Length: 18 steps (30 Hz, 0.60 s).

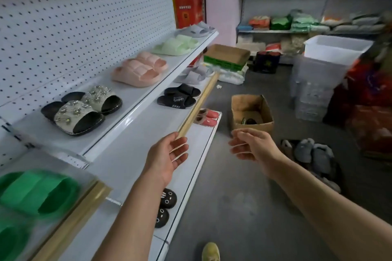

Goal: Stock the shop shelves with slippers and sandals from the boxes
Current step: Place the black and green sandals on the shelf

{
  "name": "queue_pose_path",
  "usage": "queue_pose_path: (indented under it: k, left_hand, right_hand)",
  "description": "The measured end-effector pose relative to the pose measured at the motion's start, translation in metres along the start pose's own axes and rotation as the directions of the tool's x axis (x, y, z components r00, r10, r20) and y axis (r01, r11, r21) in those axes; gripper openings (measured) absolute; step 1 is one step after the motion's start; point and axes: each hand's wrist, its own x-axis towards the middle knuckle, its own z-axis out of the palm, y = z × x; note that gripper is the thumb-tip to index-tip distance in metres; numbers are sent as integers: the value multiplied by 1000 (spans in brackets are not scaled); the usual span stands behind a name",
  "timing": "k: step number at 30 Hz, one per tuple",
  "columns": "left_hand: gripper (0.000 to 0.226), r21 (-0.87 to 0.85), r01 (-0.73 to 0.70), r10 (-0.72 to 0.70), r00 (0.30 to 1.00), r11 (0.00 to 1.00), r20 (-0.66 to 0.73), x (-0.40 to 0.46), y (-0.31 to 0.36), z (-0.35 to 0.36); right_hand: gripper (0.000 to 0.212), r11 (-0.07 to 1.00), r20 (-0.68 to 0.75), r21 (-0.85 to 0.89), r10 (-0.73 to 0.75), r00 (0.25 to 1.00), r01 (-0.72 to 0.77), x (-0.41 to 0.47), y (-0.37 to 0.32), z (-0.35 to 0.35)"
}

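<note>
Our left hand (167, 155) and right hand (252, 146) reach forward at mid-frame, both empty with fingers loosely relaxed. Just beyond the right hand, on the floor, stands an open cardboard box (251, 112) with dark footwear lying in its bottom. Grey fuzzy slippers (314, 151) lie on the floor to the right of that hand. Left of our left hand, the upper shelf (118, 110) carries jewelled black sandals (81, 110), pink slides (140, 69) and pale green slides (176, 45). On the shelf below, black slides (179, 96) read "Super"; smaller print above it is illegible.
</note>
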Motion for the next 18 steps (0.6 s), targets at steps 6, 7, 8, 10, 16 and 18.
queue_pose_path:
  k: [6, 7, 8, 10, 16, 18]
  left_hand:
    - [13, 145, 39, -55, 992, 989, 110, 110, 25, 89]
    - [16, 174, 42, -67, 988, 984, 137, 128, 31, 103]
    - [23, 196, 39, -73, 983, 980, 168, 147, 38, 117]
    - [36, 227, 38, -86, 975, 973, 206, 186, 44, 145]
    - [32, 293, 138, -224, 933, 946, 283, 294, 25, 217]
    - [41, 298, 158, -249, 922, 942, 298, 330, 20, 246]
  right_hand:
    - [16, 992, -154, 79, 107, 982, -96, 114, -16, -44]
    - [17, 990, -180, 90, 121, 976, -106, 134, -18, -53]
    - [18, 989, -206, 106, 125, 970, -105, 155, -19, -61]
    - [17, 983, -263, 146, 144, 954, -108, 194, -21, -80]
    - [17, 964, -333, 224, 215, 918, -145, 287, -18, -137]
    - [19, 960, -357, 240, 226, 906, -144, 321, -21, -157]
